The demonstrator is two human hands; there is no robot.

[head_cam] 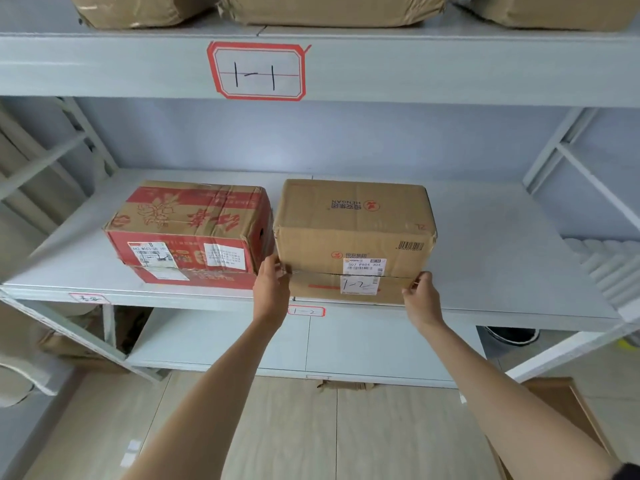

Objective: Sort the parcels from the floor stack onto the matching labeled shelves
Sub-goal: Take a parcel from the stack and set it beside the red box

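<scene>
1. One view only, the head camera, so everything below comes from it.
2. Two parcels sit on the middle shelf [502,271], whose front edge carries a small "1-2" tag [306,311]. On the left is a red printed box [188,233]. On the right is the plain brown box [355,237], and a handwritten "1-2" sticker [359,285] is on its front face. Sticker matches tag, so I'd say this one is on the right shelf.
3. Hands: the left hand [272,282] is on the brown box's lower left front corner, in the narrow gap next to the red box. The right hand [420,292] has its fingers curled on the lower right front corner. Both look like a light corner grip, not a full hold. My read is the box is being set down or nudged into place.
4. Orientation: the brown box's long axis runs left to right along the shelf front. Its labelled face points out at the camera. The print on its top reads upside down from here. It sits just beside the red box, almost touching, and its front is right at the shelf lip.
5. Progress: the shelf above, tagged "1-1" [258,71], already holds several brown parcels [332,10].
6. What's left: a brown carton [568,407] shows on the floor at lower right. I can't tell if it's part of the stack, or how many more are waiting.
</scene>
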